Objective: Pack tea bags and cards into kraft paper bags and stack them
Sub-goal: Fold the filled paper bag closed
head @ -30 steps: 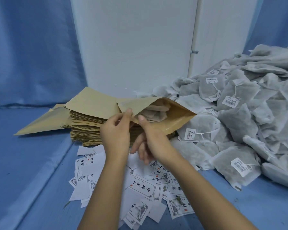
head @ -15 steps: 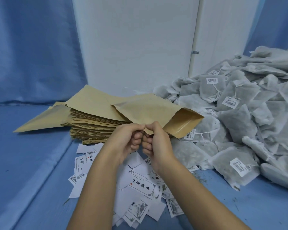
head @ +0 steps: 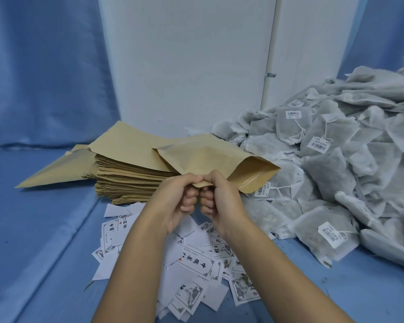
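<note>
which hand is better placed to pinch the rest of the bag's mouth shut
Right, probably. Both the left hand and right hand pinch the kraft bag at its near edge, but the mouth gapes on the right hand's side, toward the tea bags.

One separate kraft bag (head: 208,159), one stack (head: 131,185) — cards (head: 196,259), tea bags (head: 324,169) uncountable.

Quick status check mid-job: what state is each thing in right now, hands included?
Held bag: gripped by its near edge, mouth gaping at the right end.
Left hand: fingers curled, pinching the bag's edge.
Right hand: fingers curled, pinching the same edge beside it.
Bag stack: flat and piled, top ones fanned out to the left.
Cards: loose, scattered, overlapping.
Tea bags: heaped loosely, some tags showing.
</note>
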